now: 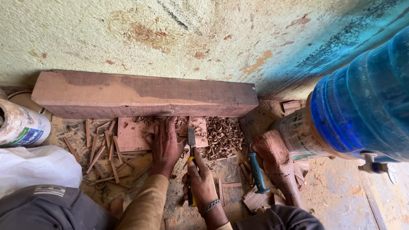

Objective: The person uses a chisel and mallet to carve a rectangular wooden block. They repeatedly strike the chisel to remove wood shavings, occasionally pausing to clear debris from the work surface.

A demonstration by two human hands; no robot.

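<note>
The chisel (191, 147), yellow-handled with a flat steel blade, points toward twelve o'clock, its edge resting on a small reddish wood panel (197, 127) that lies on the ground just in front of the big timber beam (140, 94). The right hand (200, 181) is wrapped in a closed fist around the handle from the six o'clock side, a metal bracelet at the wrist, which seems to keep the blade in line with the forearm. The left hand (166, 145) lies flat at nine o'clock of the blade, fingers spread and pressed down on the wood, apparently to pin the piece against the beam so it cannot slide. A second flat panel (131, 134) lies just beyond it at nine o'clock. A heap of curled shavings (223, 136) sits at three o'clock of the blade, and thin wood splinters (104, 153) scatter farther out at nine o'clock. A blue-handled tool (256, 172) and a wooden mallet (279, 164) lie at four o'clock, near but not touching the hands. The beam closes the twelve o'clock side, backed by the stained wall (204, 38); a blue water jug (366, 98) crowds the far three o'clock side, a printed can (21, 125) and white bag (38, 166) the nine o'clock side. Open room remains mainly toward six o'clock.
</note>
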